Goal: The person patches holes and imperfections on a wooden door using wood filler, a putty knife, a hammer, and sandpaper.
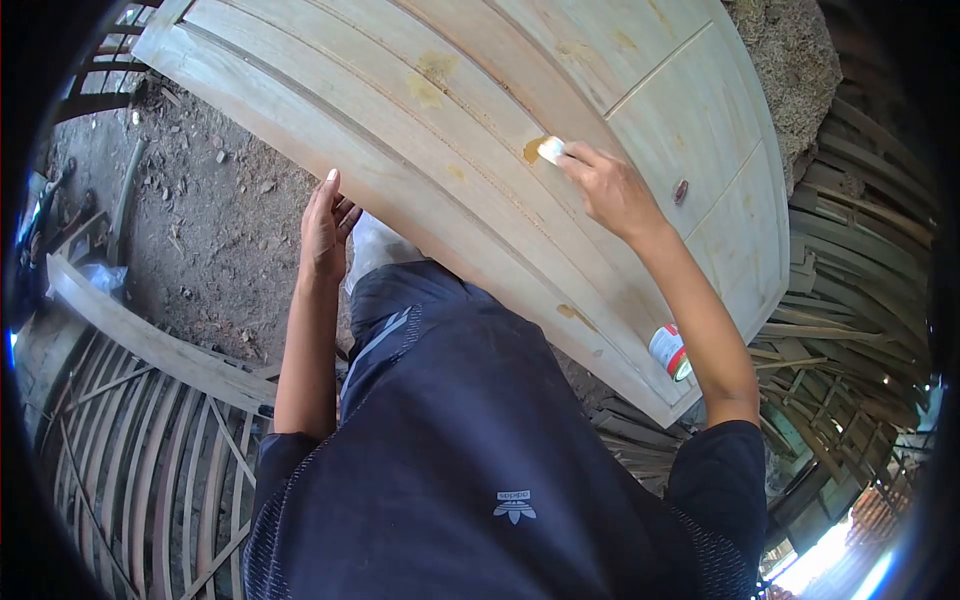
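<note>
A pale wooden door [480, 190] with grooved panels lies before me. My right hand [605, 187] is closed on a small white piece [550, 150], pinched between thumb and fingers. Its tip is at a wet brown patch [531, 151] on the wood, beside a groove. Whether the piece is a scraper or a folded pad I cannot tell. My left hand [325, 228] is open at the door's near edge, thumb pointing up and the other fingers partly hidden. Duller yellow-brown patches [430, 80] mark the panels elsewhere.
A red and white can [670, 352] stands on the door near its right corner. A small dark reddish object [680, 192] lies on the right panel. Wooden strips [150, 470] are stacked at lower left, more timber [850, 240] at right. A sawdust heap [785, 70] lies beyond the door.
</note>
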Motion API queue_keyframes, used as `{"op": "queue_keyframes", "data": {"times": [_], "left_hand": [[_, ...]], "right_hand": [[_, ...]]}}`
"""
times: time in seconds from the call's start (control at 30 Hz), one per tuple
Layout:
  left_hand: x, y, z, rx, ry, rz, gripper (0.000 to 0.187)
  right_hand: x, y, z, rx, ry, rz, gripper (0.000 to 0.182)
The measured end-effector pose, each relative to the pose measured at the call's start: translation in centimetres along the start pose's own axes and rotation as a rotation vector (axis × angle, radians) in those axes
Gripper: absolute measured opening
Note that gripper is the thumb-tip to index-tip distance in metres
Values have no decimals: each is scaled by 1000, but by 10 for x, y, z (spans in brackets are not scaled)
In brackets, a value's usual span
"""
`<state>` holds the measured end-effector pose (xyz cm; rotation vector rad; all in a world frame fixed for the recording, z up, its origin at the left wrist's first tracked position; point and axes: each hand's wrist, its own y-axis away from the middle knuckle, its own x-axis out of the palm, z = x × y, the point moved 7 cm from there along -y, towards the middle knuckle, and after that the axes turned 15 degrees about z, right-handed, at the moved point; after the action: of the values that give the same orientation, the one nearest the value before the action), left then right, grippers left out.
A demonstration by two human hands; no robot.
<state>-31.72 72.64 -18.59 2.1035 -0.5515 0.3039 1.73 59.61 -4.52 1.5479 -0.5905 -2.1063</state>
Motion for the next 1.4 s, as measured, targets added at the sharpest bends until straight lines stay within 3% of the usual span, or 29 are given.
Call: {"op": "queue_keyframes", "data": {"times": [0.07,0.1,0.17,0.27,0.4,0.47,0.5,0.7,0.77,1.0,1.07,1.1,1.17,1.2,1.27,1.4], "left_hand": [[1,0,-1,5,-4,-1,60],[2,0,-2,5,-5,3,60],[0,0,-2,12,1,-2,61],[1,0,0,-2,-15,8,62],[3,1,-3,15,0,-1,61],[1,2,-2,15,8,4,61],[0,2,-1,9,9,7,61],[-1,-2,1,12,6,4,61],[-2,-1,2,12,-5,11,61],[-1,-3,0,10,-12,22,63],[-1,-1,1,9,-11,21,63],[-3,-2,1,13,-8,21,64],[0,-4,2,22,5,25,64],[1,-3,1,24,7,20,64],[1,-3,1,25,4,15,64],[-1,-1,1,24,4,16,63]], "right_hand": [[11,-3,0,-127,-83,-223,31],[14,1,1,-127,-85,-225,31],[30,4,-11,134,-22,70,31],[-9,4,10,153,-31,7,25],[11,-16,6,197,-155,-47,20],[26,-8,7,247,-19,221,17],[27,-5,7,252,-19,225,17],[10,-18,17,168,-217,-86,15],[23,-8,20,173,-39,247,16],[9,-24,17,47,-91,-3,18],[25,-13,16,144,146,377,20],[22,-7,14,147,146,377,20],[1,2,10,86,68,185,24],[4,0,7,85,71,188,24],[-1,-3,5,-23,18,-77,28],[9,0,1,6,-74,-85,29]]}}
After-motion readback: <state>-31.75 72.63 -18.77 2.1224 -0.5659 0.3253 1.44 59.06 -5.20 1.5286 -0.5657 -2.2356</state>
